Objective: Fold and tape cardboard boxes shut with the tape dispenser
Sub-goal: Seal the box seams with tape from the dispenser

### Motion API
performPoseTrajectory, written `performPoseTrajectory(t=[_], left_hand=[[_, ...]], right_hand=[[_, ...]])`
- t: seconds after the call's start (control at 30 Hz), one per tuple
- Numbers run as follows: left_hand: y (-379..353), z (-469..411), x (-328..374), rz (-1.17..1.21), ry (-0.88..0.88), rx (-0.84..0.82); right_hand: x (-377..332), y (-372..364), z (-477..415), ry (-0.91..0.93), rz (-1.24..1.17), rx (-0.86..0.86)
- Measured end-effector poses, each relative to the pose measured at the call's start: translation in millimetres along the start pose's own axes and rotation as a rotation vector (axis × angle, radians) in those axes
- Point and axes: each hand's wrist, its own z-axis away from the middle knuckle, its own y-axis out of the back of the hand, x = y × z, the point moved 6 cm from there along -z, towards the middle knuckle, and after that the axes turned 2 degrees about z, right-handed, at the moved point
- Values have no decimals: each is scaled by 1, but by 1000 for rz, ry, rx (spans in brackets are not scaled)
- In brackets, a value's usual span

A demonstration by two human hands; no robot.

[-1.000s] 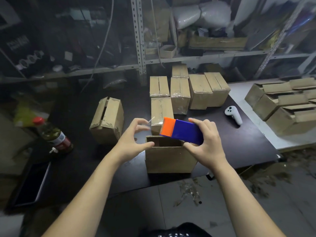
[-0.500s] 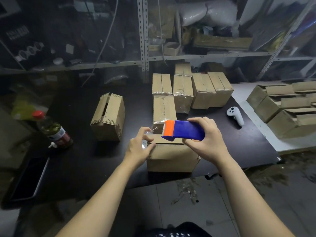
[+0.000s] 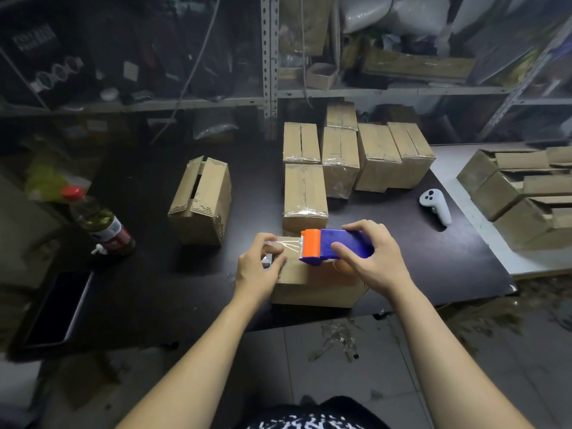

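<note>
Lowered since a second ago, the tape dispenser [image 3: 335,246] is gripped by the right hand [image 3: 371,261] atop the box [image 3: 318,289] at lower centre. Its tape [image 3: 286,244] is pinched there by the left hand [image 3: 258,267].

Single head-worn wide-angle view, looking forward and down, close over the left hand [image 3: 258,269] and right hand [image 3: 370,261] at the near edge of the dark table [image 3: 154,289], shelving [image 3: 387,91] along frame top.

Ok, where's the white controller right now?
Head view, right side of the dark table: the controller lies between the taped boxes and the open boxes, beyond the right hand.
</note>
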Motion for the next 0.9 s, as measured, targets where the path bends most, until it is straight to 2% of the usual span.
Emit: performPoseTrajectory(t=[0.1,0.17,0.27,0.4,0.57,0.67,0.9], left_hand=[[-1,1,-8,126,31,-41],[2,2,-12,312,93,-73],[8,6,-10,557,255,15],[4,7,-23,535,460,210],[-1,9,-41,660,625,299],[-5,12,-45,708,653,313],[-12,12,-67,630,661,343]], right_hand=[[4,-4,-1,15,50,54],[2,-9,-4,30,71,56],[-3,-15,-9,68,121,60],[-5,-19,-13,79,108,77],[-8,-30,-18,102,145,35],[-6,-32,-20,103,160,27],[-8,-37,-22,115,194,12]])
